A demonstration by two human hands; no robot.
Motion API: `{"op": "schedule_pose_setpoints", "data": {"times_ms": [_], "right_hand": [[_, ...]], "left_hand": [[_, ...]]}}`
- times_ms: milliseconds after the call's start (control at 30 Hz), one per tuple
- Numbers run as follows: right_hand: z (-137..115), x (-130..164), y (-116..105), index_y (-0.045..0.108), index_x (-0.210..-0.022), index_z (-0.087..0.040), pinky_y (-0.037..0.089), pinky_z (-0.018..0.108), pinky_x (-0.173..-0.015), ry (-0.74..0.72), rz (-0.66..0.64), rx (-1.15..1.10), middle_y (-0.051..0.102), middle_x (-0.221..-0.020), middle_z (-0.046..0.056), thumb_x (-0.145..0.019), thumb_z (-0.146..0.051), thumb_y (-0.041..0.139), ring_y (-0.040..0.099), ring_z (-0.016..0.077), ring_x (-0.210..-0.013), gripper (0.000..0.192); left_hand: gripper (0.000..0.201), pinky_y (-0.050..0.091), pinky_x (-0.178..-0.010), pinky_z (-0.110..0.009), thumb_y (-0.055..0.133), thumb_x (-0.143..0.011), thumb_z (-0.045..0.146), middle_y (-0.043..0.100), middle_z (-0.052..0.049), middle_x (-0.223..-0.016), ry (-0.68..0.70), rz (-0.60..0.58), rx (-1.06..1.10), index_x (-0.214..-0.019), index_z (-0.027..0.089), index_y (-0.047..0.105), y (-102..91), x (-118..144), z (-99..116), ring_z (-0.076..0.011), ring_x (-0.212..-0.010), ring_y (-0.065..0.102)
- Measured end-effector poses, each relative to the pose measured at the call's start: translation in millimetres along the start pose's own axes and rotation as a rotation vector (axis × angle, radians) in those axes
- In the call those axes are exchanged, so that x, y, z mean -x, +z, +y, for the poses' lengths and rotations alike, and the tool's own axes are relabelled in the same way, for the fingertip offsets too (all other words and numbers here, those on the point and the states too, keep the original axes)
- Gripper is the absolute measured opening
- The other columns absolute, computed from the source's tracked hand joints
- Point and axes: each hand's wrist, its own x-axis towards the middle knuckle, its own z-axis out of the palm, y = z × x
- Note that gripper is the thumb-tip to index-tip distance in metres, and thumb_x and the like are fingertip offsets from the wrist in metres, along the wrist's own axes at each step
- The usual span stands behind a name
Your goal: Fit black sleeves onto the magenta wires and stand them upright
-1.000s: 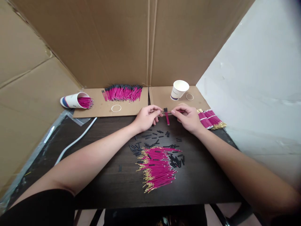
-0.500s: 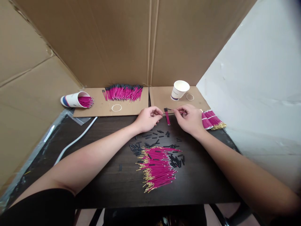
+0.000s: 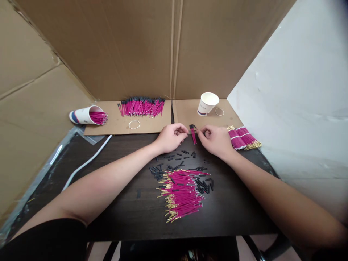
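My right hand (image 3: pixel 214 140) is closed in a pinch at the right of a small row of pink wires (image 3: pixel 193 135) with black sleeves on their far ends. A black-ended wire (image 3: pixel 195 127) sticks out from its fingertips; the rest of that wire is hidden. To the left of the row, my left hand (image 3: pixel 173 137) has its fingers curled together, and whatever they may hold is hidden. Loose black sleeves (image 3: pixel 186 152) lie on the table below the hands. Closer to me is a large pile of pink wires (image 3: pixel 185 195) with gold ends.
Sleeved pink wires (image 3: pixel 143 107) lie on a cardboard strip (image 3: pixel 114 127) beside a rubber band (image 3: pixel 134 124). A tipped paper cup (image 3: pixel 81 116) holds more wires. An upright paper cup (image 3: pixel 208 104) stands at the back right, with wire bundles (image 3: pixel 243 137) near my right wrist.
My right hand has moved slightly left, bringing its fingertips and the black-ended wire closer to the small row. My left hand has stayed in place.
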Motion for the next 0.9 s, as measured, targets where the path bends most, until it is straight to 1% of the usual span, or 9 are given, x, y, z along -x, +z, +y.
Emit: {"op": "schedule_pose_setpoints", "data": {"times_ms": [167,400,633,800,900], "right_hand": [[-3.9,0.7,1.1,0.073,-0.075,-0.022,0.038,0.036,-0.066,0.015,-0.028,-0.034,0.069,-0.065,0.003,-0.103,-0.041,0.071,0.063,0.0219,-0.062,0.033],[2.2,1.1,4.3,0.082,-0.088,-0.022,0.042,0.035,-0.067,-0.045,-0.018,-0.102,0.074,-0.072,0.002,-0.103,-0.036,0.068,0.067,0.0216,-0.064,0.025],[2.4,1.7,4.3,0.083,-0.092,-0.024,0.045,0.035,-0.070,-0.082,-0.036,-0.116,0.077,-0.076,0.002,-0.104,-0.035,0.068,0.070,0.0230,-0.069,0.022],[2.8,0.8,3.4,0.082,-0.093,-0.024,0.044,0.035,-0.070,-0.082,-0.046,-0.137,0.077,-0.076,0.002,-0.103,-0.033,0.068,0.069,0.0227,-0.069,0.020],[3.2,-0.1,2.4,0.080,-0.092,-0.023,0.044,0.035,-0.069,-0.069,-0.057,-0.157,0.075,-0.076,0.002,-0.100,-0.034,0.068,0.068,0.0221,-0.067,0.018]], "left_hand": [[0.006,0.052,-0.059,-0.025,0.073,-0.098,0.006,0.069,-0.003,-0.080,0.008,-0.008,-0.007,-0.098,0.012,0.072,-0.3,-0.3,0.0,-0.0110,-0.064,0.061],[0.005,0.051,-0.060,-0.025,0.073,-0.097,0.008,0.068,-0.002,-0.079,0.012,-0.018,-0.011,-0.099,0.012,0.073,-1.0,0.1,0.3,-0.0110,-0.064,0.060],[0.006,0.052,-0.064,-0.026,0.074,-0.096,0.008,0.069,-0.002,-0.080,0.020,-0.022,-0.004,-0.100,0.012,0.073,-0.8,0.3,-0.9,-0.0113,-0.065,0.061],[0.005,0.053,-0.070,-0.028,0.075,-0.094,0.012,0.071,-0.004,-0.084,0.096,-0.046,-0.030,-0.099,0.012,0.074,-3.0,-0.4,-4.0,-0.0123,-0.071,0.062],[0.008,0.053,-0.074,-0.029,0.076,-0.091,0.014,0.074,-0.005,-0.089,0.153,-0.120,-0.087,-0.100,0.013,0.075,-6.2,2.0,-3.3,-0.0136,-0.076,0.063]]}}
